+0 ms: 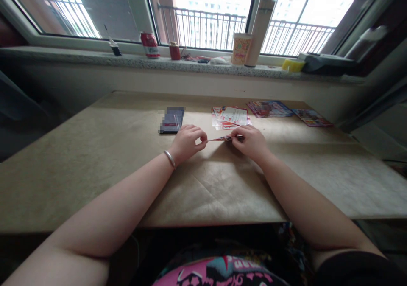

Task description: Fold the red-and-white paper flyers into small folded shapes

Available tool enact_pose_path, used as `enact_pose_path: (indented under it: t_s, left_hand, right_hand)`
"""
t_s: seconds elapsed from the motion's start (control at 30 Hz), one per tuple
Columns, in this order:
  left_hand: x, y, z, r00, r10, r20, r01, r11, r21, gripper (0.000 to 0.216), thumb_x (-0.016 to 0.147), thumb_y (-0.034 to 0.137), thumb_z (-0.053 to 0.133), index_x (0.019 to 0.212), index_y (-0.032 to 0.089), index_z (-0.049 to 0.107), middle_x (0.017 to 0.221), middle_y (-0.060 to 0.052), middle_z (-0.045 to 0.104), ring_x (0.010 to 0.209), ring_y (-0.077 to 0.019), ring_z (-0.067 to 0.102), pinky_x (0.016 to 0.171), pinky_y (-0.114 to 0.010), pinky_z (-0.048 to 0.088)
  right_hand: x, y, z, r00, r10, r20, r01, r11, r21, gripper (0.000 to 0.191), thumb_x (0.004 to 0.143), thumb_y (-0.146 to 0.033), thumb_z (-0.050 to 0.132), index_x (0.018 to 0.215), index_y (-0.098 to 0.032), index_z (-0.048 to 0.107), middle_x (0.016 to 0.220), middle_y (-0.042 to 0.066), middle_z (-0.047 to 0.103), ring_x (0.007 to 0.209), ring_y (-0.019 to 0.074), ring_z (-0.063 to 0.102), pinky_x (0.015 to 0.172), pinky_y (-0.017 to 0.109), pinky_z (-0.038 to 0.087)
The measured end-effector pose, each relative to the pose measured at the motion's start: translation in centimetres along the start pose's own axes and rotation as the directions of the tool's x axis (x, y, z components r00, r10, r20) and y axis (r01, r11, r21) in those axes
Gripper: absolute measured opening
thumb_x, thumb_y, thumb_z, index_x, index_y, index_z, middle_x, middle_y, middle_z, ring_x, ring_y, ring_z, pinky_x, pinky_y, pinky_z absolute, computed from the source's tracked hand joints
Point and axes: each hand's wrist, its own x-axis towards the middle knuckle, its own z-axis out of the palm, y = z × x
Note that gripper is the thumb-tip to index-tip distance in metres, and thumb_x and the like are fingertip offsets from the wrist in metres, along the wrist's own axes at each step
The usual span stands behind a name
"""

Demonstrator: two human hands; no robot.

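Observation:
A thin printed paper piece point(222, 138), seen almost edge-on, is stretched level between my hands just above the table point(197, 197). At its left end, my left hand point(189, 141) pinches it between thumb and forefinger; a silver bangle point(170, 159) circles that wrist. My right hand point(252, 142) has its fingers closed on the right end, covering part of it. Beyond the hands lies a loose pile of printed sheets point(235, 115), white with red and pink. A phone point(173, 121), partly blurred out, rests on the table just beyond my left hand.
Two more stacks of colourful printed sheets, one nearer point(270, 108) and one farther right point(312, 118), lie toward the back right. On the windowsill point(127, 61) stand a red can point(149, 45), a small red jar point(174, 51), a patterned cup point(240, 48) and a tall cylinder point(260, 31).

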Motion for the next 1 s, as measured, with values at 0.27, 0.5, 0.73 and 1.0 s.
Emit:
enact_pose_path:
  t_s: [0.27,0.5,0.73,1.0]
  left_hand:
    - [-0.3,-0.4,-0.1,0.989,-0.139,0.057,0.149,0.961,-0.234,0.01,0.084,0.028,0.057,0.086,0.019,0.061,0.084,-0.002,0.064,0.077,-0.015,0.059,0.072,-0.028,0.046]
    - [-0.3,0.7,0.3,0.995,-0.004,0.095,0.025,0.975,-0.219,0.014,0.086,0.031,0.059,0.079,0.019,0.064,0.082,-0.002,0.065,0.076,-0.0142,0.059,0.071,-0.027,0.046]
    - [-0.1,0.5,0.4,1.0,0.015,-0.026,-0.02,0.978,-0.206,0.02,0.087,0.03,0.058,0.073,0.018,0.063,0.077,-0.003,0.065,0.072,-0.0138,0.059,0.069,-0.026,0.045]
    - [0.1,1.4,0.4,0.994,0.101,-0.043,-0.104,0.99,-0.098,0.027,0.09,0.035,0.055,0.07,0.019,0.062,0.078,-0.004,0.066,0.074,-0.015,0.058,0.074,-0.029,0.044]
  right_hand:
    - [0.0,1.3,-0.1,1.0,-0.015,0.018,0.014,0.999,0.041,0.01,0.077,-0.019,0.058,0.077,-0.023,0.067,0.08,0.003,0.07,0.079,0.0206,0.06,0.077,0.032,0.044]
    - [0.1,-0.1,0.6,0.994,-0.087,0.07,0.079,0.99,0.114,0.01,0.078,-0.019,0.058,0.078,-0.022,0.067,0.081,0.002,0.07,0.082,0.0195,0.062,0.082,0.032,0.043]
    - [-0.1,-1.4,0.6,0.995,-0.082,0.055,0.082,0.997,0.005,0.011,0.08,-0.02,0.057,0.082,-0.024,0.067,0.089,0.002,0.072,0.092,0.0218,0.06,0.093,0.037,0.038]
    - [-0.1,-3.2,1.3,0.998,-0.049,0.041,0.049,0.999,0.015,0.011,0.082,-0.021,0.056,0.081,-0.022,0.067,0.087,0.004,0.07,0.09,0.0214,0.06,0.088,0.034,0.041]
